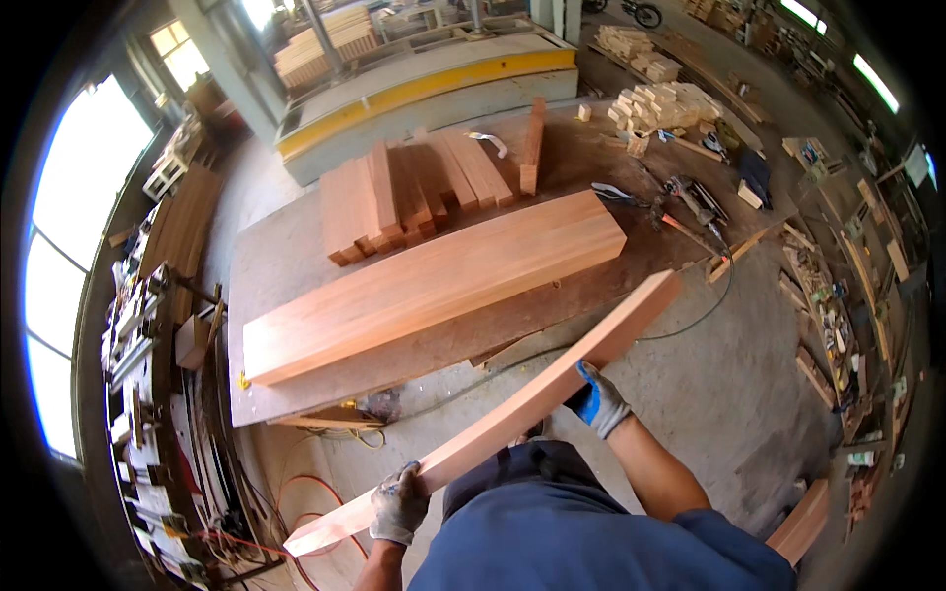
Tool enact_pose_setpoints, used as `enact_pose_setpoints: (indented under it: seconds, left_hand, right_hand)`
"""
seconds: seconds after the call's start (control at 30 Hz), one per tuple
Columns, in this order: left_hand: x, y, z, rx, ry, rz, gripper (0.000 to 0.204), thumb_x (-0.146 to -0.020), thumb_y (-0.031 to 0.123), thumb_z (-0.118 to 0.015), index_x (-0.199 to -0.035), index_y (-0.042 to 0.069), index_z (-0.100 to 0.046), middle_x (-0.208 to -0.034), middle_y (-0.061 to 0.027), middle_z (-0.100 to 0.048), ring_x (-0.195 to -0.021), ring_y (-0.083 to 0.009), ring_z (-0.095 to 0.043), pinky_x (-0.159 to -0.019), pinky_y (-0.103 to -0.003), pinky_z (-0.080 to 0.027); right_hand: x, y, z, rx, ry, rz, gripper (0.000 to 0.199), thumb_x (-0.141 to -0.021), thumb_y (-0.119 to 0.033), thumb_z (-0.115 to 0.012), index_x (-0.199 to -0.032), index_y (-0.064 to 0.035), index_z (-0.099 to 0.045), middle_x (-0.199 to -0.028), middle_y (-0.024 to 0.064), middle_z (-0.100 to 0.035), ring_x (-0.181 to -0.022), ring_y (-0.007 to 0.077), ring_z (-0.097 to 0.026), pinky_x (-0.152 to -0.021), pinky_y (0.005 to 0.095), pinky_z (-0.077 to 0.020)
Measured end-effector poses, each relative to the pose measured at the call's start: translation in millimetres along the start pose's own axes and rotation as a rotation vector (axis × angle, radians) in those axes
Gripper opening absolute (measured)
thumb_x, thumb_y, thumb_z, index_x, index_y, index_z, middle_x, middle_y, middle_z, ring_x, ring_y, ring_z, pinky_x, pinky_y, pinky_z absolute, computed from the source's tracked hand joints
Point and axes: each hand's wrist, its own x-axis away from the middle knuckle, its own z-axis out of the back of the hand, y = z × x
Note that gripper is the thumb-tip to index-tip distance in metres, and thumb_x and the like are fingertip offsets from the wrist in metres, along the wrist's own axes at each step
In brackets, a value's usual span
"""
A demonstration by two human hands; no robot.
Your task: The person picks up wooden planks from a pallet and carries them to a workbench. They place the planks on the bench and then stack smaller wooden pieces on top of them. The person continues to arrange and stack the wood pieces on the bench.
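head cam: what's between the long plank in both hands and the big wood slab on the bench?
Head view: between the plank and the slab lies a strip of bare benchtop, then concrete floor crossed by a thin cable. No other wood there.

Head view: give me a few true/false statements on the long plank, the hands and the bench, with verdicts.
1. Both hands grip the same long plank. True: the left hand holds it near its near end, the right hand further along.
2. The hands are bare. False: both wear work gloves, grey, the right one with blue.
3. A wide glued panel lies flat on the workbench. True.
4. The held plank rests flat on top of that panel. False: it is held in the air in front of the bench, apart from the panel.
5. The short boards behind the panel stand upright. False: they lie flat, side by side.
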Motion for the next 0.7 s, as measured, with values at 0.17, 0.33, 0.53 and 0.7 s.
enact_pose_setpoints:
  seconds: [0.17, 0.33, 0.53, 0.7]
  left_hand:
    - [-76, -23, 15, 0.005, -0.073, -0.033, 0.023, -0.091, 0.016, -0.064, -0.112, 0.009, -0.068, -0.1, -0.0165, -0.074, -0.088, -0.0385, -0.071, -0.076, -0.05, -0.057]
    - [-154, -66, 8, -0.079, -0.123, -0.094, 0.028, -0.087, 0.016, -0.065, -0.115, 0.008, -0.067, -0.101, -0.0161, -0.074, -0.091, -0.0388, -0.071, -0.08, -0.05, -0.057]
    - [-239, -93, 12, -0.054, -0.245, -0.153, 0.035, -0.082, 0.015, -0.07, -0.117, 0.01, -0.066, -0.105, -0.0153, -0.073, -0.099, -0.0389, -0.069, -0.083, -0.05, -0.056]
    - [-278, -113, 12, -0.084, -0.295, -0.209, 0.041, -0.08, 0.02, -0.077, -0.119, 0.011, -0.065, -0.108, -0.0148, -0.072, -0.101, -0.0373, -0.068, -0.087, -0.049, -0.055]
  right_hand:
    - [-63, -5, -26, -0.012, 0.084, 0.012, 0.077, -0.087, -0.045, -0.081, -0.145, -0.0087, -0.047, -0.135, 0.0117, -0.057, -0.131, 0.0308, -0.052, -0.114, 0.0498, -0.0437]
    - [-114, -11, -54, 0.195, 0.287, 0.02, 0.056, -0.092, -0.037, -0.077, -0.135, -0.0074, -0.056, -0.127, 0.0133, -0.064, -0.11, 0.0314, -0.067, -0.095, 0.0484, -0.0587]
    - [-161, -3, -62, 0.414, 0.558, 0.088, 0.045, -0.096, -0.031, -0.073, -0.127, -0.0017, -0.058, -0.117, 0.017, -0.068, -0.098, 0.0325, -0.071, -0.085, 0.0477, -0.0629]
    - [-179, -4, -81, 0.503, 0.698, 0.121, 0.04, -0.096, -0.028, -0.073, -0.12, 0.0013, -0.06, -0.111, 0.0153, -0.068, -0.092, 0.0306, -0.072, -0.079, 0.0437, -0.0649]
